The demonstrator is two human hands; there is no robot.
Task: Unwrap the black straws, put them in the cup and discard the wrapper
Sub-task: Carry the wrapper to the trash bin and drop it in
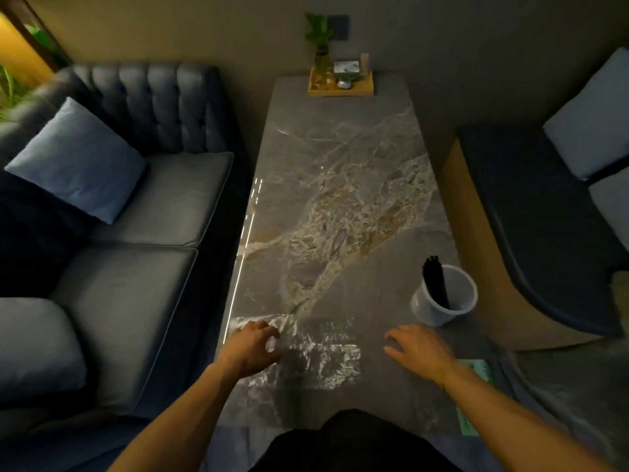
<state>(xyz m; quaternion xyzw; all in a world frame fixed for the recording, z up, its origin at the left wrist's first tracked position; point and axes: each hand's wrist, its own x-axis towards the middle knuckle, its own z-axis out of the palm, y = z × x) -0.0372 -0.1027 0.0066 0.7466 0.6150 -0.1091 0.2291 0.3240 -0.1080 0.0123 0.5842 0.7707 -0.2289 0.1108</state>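
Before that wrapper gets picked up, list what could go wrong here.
1. The clear wrapper lies flat and crinkled on the table; the left hand grips only its left edge, so it may slip or tear.
2. The cup stands near the table's right edge with the black straws leaning to one side; a sweep of the right hand could tip it.

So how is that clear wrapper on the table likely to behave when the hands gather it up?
The wrapper looks like thin crinkled film lying flat, so it is probably floppy and very light. Its shiny creases suggest it may be slippery and spring back open rather than stay bunched. The left hand rests on its edge, the right hand beside it; sliding it along the table seems easy.
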